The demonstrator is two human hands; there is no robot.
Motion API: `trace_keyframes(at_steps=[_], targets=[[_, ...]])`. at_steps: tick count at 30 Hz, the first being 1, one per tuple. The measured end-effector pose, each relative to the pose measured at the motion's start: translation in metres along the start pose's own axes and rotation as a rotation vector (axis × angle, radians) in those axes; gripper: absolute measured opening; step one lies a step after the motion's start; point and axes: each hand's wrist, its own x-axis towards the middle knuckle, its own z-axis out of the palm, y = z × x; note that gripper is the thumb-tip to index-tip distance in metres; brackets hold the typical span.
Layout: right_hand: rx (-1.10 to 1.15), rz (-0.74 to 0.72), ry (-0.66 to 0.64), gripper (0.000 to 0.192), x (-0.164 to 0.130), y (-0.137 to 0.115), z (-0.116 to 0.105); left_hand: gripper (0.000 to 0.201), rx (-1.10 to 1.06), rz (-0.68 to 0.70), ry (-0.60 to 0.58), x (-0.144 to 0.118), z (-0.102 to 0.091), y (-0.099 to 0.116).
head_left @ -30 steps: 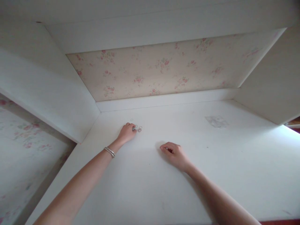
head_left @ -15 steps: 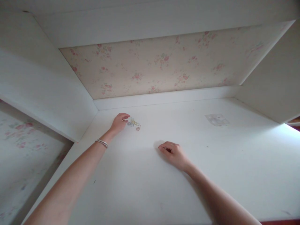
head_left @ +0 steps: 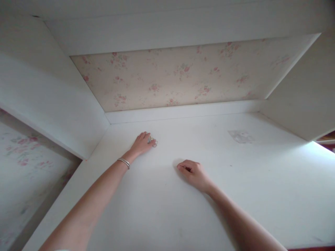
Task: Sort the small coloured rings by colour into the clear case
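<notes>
My left hand [head_left: 142,143], palm down with a metal bangle at the wrist, lies over a small cluster of coloured rings [head_left: 155,143]. Its fingers and thumb are apart, with the rings showing between and beside them; part of the cluster is hidden beneath the hand. To the right and closer to me, my right hand [head_left: 192,172] rests on the white tabletop [head_left: 146,202]. Its fingers are curled and the thumb and fingertips are pressed together. What they hold, if anything, cannot be made out.
A clear plastic bag [head_left: 240,136] lies flat at the back right of the tabletop. White side panels [head_left: 75,115] and a low back ledge [head_left: 183,111] bound the surface, with floral wallpaper [head_left: 178,76] behind. An upper panel [head_left: 167,29] hangs overhead.
My left hand has moved right and turned palm down over the rings, covering most of them. My right hand has stayed where it was, still curled.
</notes>
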Motion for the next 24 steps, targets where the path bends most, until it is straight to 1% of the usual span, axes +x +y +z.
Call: trace_keyframes(at_steps=[3,6,9,10,12,13,15,18,19,20,22,24], targets=[[-0.013,-0.004,-0.009,0.025,0.0,-0.001,0.0,0.068,0.016,0.017,-0.026,-0.003,0.006,0.016],[-0.02,-0.009,-0.017,0.024,0.001,-0.002,-0.001,0.063,-0.02,0.114,-0.033,-0.011,0.011,0.036],[-0.023,-0.013,-0.025,0.025,0.0,-0.004,-0.002,0.057,-0.084,0.234,-0.09,-0.021,0.014,0.056],[-0.02,-0.015,-0.03,0.025,0.0,-0.005,-0.002,0.055,-0.103,0.255,-0.107,-0.025,0.013,0.061],[-0.011,-0.02,-0.043,0.026,0.0,-0.006,-0.003,0.054,-0.143,0.256,-0.11,-0.028,0.011,0.065],[-0.008,-0.02,-0.05,0.026,-0.001,-0.006,-0.004,0.053,-0.166,0.242,-0.09,-0.028,0.008,0.064],[-0.008,-0.017,-0.057,0.026,-0.001,-0.006,-0.004,0.05,-0.221,0.215,-0.011,-0.027,0.002,0.055],[-0.014,-0.014,-0.052,0.025,-0.001,-0.006,-0.003,0.041,-0.28,0.18,0.141,-0.022,-0.008,0.033],[-0.018,-0.015,-0.049,0.025,-0.001,-0.005,-0.003,0.039,-0.276,0.154,0.176,-0.022,-0.01,0.025],[-0.022,-0.015,-0.046,0.024,-0.001,-0.005,-0.003,0.037,-0.256,0.122,0.197,-0.022,-0.012,0.018],[-0.033,-0.011,-0.043,0.024,0.0,-0.003,-0.001,0.035,-0.192,0.083,0.191,-0.027,-0.012,0.008],[-0.039,-0.004,-0.041,0.024,0.0,-0.002,0.0,0.032,-0.121,0.107,0.16,-0.034,-0.01,0.007]])
